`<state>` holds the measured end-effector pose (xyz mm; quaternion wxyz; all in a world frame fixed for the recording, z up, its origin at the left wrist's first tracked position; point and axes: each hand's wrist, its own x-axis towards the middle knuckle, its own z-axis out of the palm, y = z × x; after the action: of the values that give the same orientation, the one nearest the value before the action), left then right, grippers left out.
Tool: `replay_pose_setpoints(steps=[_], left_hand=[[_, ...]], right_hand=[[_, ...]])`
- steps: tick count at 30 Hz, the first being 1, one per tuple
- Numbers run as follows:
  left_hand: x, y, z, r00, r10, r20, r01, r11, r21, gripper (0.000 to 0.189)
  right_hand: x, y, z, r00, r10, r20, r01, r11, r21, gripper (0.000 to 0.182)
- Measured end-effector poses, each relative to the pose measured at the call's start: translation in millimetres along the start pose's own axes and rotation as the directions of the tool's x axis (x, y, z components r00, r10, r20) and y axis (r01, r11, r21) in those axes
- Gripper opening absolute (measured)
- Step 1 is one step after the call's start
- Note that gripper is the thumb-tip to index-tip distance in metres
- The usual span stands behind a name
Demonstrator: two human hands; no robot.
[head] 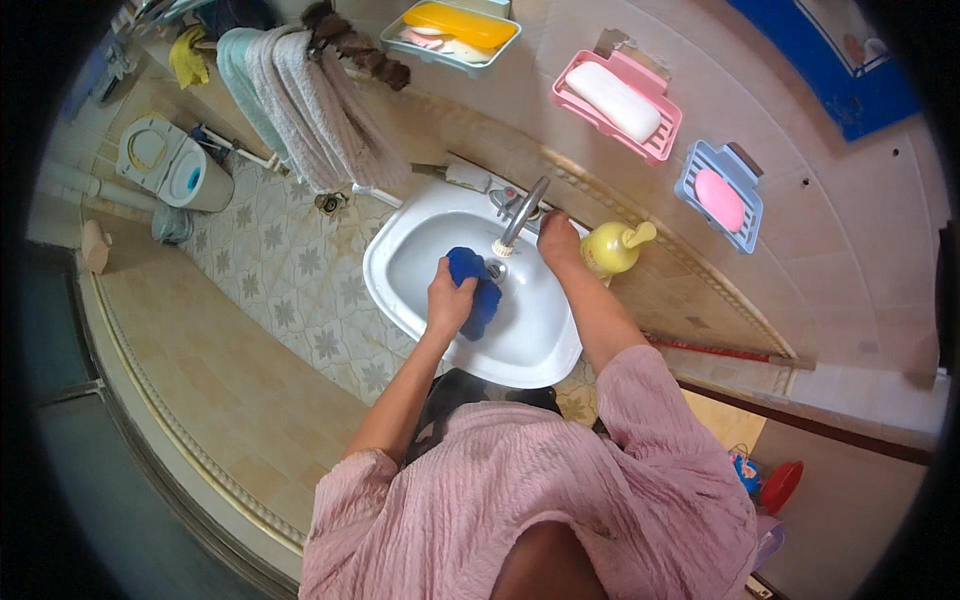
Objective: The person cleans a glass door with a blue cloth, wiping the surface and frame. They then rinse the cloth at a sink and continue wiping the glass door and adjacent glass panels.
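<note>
My left hand [450, 300] grips a bunched blue cloth [481, 306] inside the white washbasin [536, 330]. The cloth hangs below my fingers, beside the metal drain [496, 271]. Over the bowl curves a chrome faucet [531, 202] with a pale nozzle; I see no clear stream of water. My right hand [559, 236] is at the basin's back right, close to the faucet's base. Its fingers are bent and partly hidden, so whether they hold anything is unclear. Just right of that hand stands a yellow pump bottle [607, 250].
On the wall hang a pink soap dish [664, 152] with a white bar and a blue soap dish [750, 238] with a pink bar. Towels [300, 112] hang at the left. Beyond them is a toilet [206, 180]. A brush [466, 178] lies behind the basin.
</note>
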<state>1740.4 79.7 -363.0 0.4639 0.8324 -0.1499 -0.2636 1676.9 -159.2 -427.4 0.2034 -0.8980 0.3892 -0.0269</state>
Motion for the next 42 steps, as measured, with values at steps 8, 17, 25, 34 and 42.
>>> replay_pose_setpoints(steps=[8,17,25,34,42], left_hand=[[21,8,36,0.992,0.059,0.109,-0.069,0.993,0.092,0.058],[-13,-13,50,0.885,0.415,0.213,-0.451,0.877,0.166,0.040],[22,-86,10,0.996,-0.083,0.038,0.083,0.996,0.016,0.048],[22,-67,18,0.974,0.058,0.221,-0.095,0.982,0.161,0.043],[-31,-13,54,0.921,0.390,0.015,-0.378,0.899,-0.222,0.027]], right_hand=[[-23,-19,-25,0.994,-0.089,-0.055,0.081,0.988,-0.134,0.024],[-88,-70,11,0.823,0.024,0.567,-0.563,-0.102,0.820,0.022],[-106,-88,26,0.934,-0.121,0.337,-0.273,0.369,0.888,0.043],[-114,-51,2,0.993,-0.121,0.007,0.091,0.781,0.618,0.030],[-130,-27,3,0.564,-0.070,0.823,-0.784,-0.357,0.508,0.057]])
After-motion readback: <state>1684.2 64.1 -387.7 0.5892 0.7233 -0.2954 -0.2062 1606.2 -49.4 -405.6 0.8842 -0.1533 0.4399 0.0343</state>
